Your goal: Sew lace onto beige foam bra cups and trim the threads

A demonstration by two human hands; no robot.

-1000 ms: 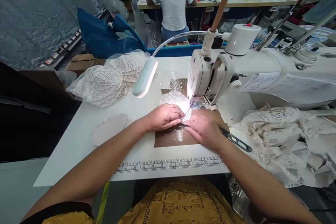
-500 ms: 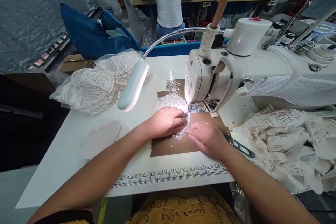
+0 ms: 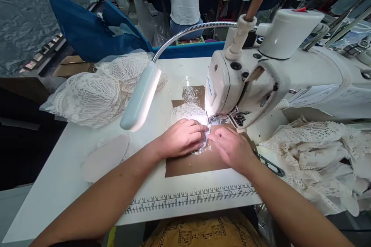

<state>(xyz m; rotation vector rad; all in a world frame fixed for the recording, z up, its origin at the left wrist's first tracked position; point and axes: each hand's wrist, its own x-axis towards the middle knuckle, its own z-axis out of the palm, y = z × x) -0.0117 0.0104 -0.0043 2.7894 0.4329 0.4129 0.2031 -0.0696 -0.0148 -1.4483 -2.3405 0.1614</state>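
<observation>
A white lace piece (image 3: 189, 112) lies under the needle of the sewing machine (image 3: 220, 88), on the brown covering of the table. My left hand (image 3: 185, 135) rests on this lace just left of the needle, fingers bent together and holding it down. Right of the needle, my right hand (image 3: 232, 146) pinches the near edge of the lace between thumb and forefinger. The fingers hide much of that edge. Partly beneath my right wrist is a dark thread snipper (image 3: 271, 166).
Stacked lace pieces (image 3: 87, 96) lie at the left, with a pale oval piece (image 3: 107, 158) nearer me. A lamp (image 3: 142, 96) hangs over the white table (image 3: 156, 185). Sewn-looking lace (image 3: 315, 162) is heaped at the right. Beyond, a person (image 3: 185, 0) sits at another table.
The view has shifted slightly, so the machine looks larger and farther right. My right fingers have curled in more at the lace edge. My left hand stays on the lace.
</observation>
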